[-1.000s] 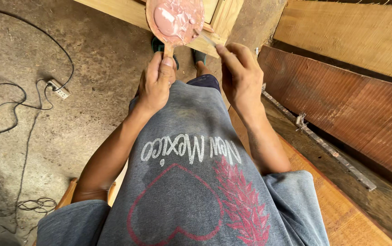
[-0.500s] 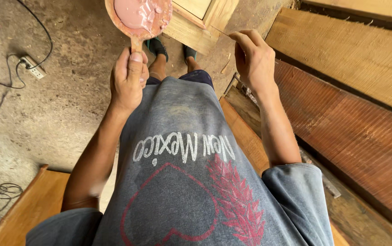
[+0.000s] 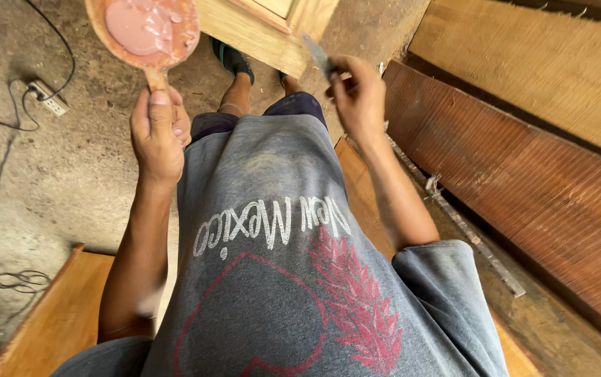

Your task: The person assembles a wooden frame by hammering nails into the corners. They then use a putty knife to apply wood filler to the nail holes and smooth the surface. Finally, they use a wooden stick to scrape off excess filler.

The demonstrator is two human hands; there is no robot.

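— What's in the hands?

— The left hand (image 3: 157, 132) is closed around the handle of a round wooden paddle (image 3: 143, 29) loaded with pink paste (image 3: 140, 26), held up at the top left of the view. The right hand (image 3: 357, 98) pinches a thin putty blade (image 3: 318, 54), its tip just beside the corner of the pale wooden frame (image 3: 265, 31).

— Has anything shifted?

— Compared with a second ago, the paddle has moved left and away from the frame, and the right hand, then bare-looking and low, has lifted with the blade showing. I'd judge the paste work on the frame is about to go on rather than ending.

— And round about?

— Grey shirt (image 3: 279, 279) below, sandalled feet (image 3: 232, 59) on the concrete floor (image 3: 49, 181), a power strip (image 3: 48, 98) with cable at left, reddish planks (image 3: 544, 202) at right.
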